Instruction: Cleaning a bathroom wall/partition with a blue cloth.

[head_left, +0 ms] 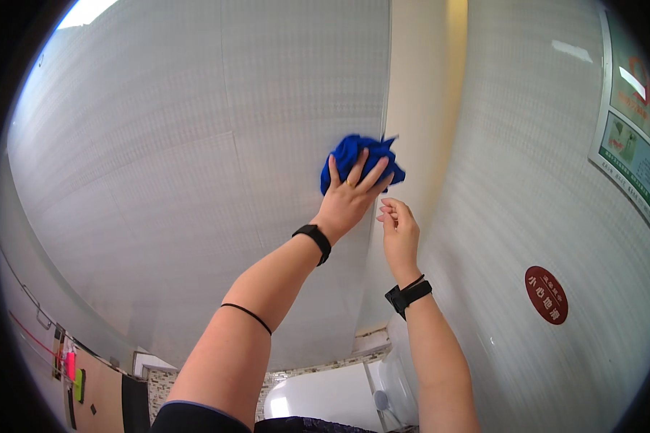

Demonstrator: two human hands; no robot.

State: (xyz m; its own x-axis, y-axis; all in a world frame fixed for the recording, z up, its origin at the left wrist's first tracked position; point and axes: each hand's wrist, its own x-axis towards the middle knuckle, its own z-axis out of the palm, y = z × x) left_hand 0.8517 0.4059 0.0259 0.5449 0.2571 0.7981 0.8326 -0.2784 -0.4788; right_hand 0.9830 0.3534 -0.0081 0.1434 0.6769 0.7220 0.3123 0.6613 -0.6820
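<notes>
My left hand [347, 206] presses a crumpled blue cloth [359, 149] against the pale grey wall panel [296, 94], close to the panel's right edge. Its fingers are spread over the cloth, and a ring and a black wristband show on this arm. Just below and to the right of the cloth, my right hand [399, 229] is raised beside the cream strip [415, 94] in the corner. Its fingers are loosely bent and slightly apart, with nothing visible in them. A black watch sits on that wrist.
A white toilet [321, 397] stands below, between my forearms. On the right wall are a dark red oval sticker [546, 295] and a framed poster [632, 162]. Pink and green items [70, 364] hang at the lower left, near a metal handle [36, 304].
</notes>
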